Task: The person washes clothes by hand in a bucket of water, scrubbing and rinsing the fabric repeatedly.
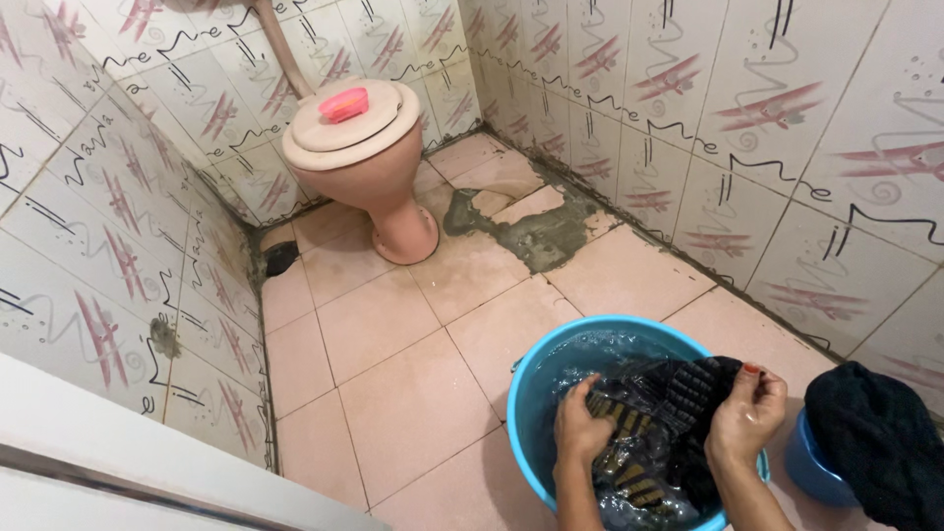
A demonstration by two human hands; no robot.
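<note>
The room was a small tiled bathroom: the walls (806,147) carried pale tiles with pink slashes and black squiggles, and the floor (393,374) was laid in plain pinkish tiles, broken by a grey cement patch (536,231) near the far right wall. A pink toilet (369,162) stood at the far end with its lid down, and a bright pink soap dish (344,103) sat on that lid. A dark drain hole (280,258) lay in the floor to the left of the toilet's base.

Near the bottom edge stood a round blue tub (536,379), holding water. A dark garment with pale yellowish stripes (649,423) lay in it, wet and bunched. Its long axis ran roughly from the near side of the tub, where it sank into the water, up toward the far right rim, where the dark end draped over the edge.

To the right of the tub, a smaller blue bucket (806,462) stood on the floor with a heap of black cloth (880,442) piled over it.

The left hand (580,423) was clenched on the striped part of the garment inside the tub. The right hand (747,413) gripped the darker fabric just beside the right rim, fingers curled tight around a fold. The two hands were near each other, with the cloth stretched between them.
</note>
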